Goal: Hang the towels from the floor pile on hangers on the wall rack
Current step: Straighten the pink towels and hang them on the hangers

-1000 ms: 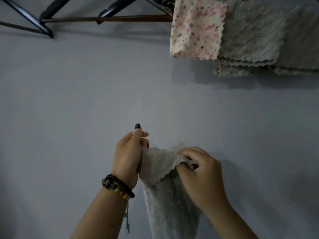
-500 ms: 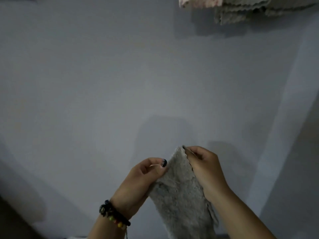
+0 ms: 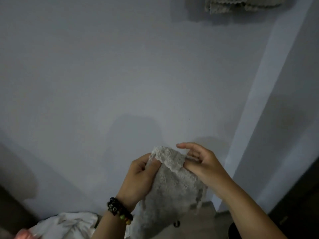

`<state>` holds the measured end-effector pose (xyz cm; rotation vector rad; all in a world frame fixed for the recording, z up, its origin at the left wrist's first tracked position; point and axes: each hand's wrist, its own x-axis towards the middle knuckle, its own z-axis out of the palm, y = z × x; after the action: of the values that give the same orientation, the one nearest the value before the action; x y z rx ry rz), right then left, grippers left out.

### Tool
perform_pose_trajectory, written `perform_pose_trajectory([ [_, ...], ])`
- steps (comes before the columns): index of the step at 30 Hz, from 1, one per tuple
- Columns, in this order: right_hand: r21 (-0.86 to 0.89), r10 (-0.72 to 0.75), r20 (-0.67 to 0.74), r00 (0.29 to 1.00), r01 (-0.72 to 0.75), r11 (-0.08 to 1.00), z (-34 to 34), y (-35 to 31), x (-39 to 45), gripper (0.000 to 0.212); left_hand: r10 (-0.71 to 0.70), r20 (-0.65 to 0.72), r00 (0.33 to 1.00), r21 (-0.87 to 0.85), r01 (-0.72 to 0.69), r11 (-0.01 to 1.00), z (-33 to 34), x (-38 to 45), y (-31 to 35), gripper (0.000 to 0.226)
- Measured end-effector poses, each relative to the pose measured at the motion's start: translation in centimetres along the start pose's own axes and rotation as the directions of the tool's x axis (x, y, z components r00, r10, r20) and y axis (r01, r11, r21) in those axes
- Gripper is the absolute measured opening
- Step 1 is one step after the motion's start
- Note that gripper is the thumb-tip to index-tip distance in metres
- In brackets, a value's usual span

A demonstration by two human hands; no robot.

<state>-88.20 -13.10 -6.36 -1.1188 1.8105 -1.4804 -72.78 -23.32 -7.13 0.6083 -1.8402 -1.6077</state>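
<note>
- Head view, from the left: a white crumpled cloth (image 3: 69, 223) lies on the floor by the wall, low at the left, and something pink and blurred (image 3: 22, 234) sits at the bottom left corner; I cannot tell what it is.
- My left hand (image 3: 138, 178), with a beaded bracelet (image 3: 120, 212) at the wrist, has its grip closed on the left top corner of the grey towel (image 3: 170, 187), thumb and curled fingers pinching the edge.
- That towel hangs between my two hands in front of the pale wall (image 3: 120, 75), its top edge folded over and its lower part dropping toward the floor.
- My right hand (image 3: 202, 163) pinches the right top corner low between thumb and fingers, while the forefinger stretches out straight above the cloth, clear of it.
- High at the upper right, well apart from my hands, the scalloped lower edges of hung towels (image 3: 229, 6) show at the frame's top.
- A wall corner (image 3: 259, 104) runs down at the right.
</note>
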Motion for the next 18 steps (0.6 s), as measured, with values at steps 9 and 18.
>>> perform_pose_trajectory([
  [9, 0.179, -0.126, -0.151, 0.981, 0.152, 0.972, -0.7, -0.2, -6.2, 0.052, 0.001, 0.032, 0.999, 0.145, -0.006, 0.989, 2.7, -5.4, 0.1, 0.047],
  [18, 0.030, -0.085, -0.351, 0.932, 0.102, 0.994, -2.7, 0.1, -14.0, 0.045, 0.039, -0.027, 0.999, 0.399, -0.025, 0.917, 3.7, -14.4, -2.8, 0.013],
])
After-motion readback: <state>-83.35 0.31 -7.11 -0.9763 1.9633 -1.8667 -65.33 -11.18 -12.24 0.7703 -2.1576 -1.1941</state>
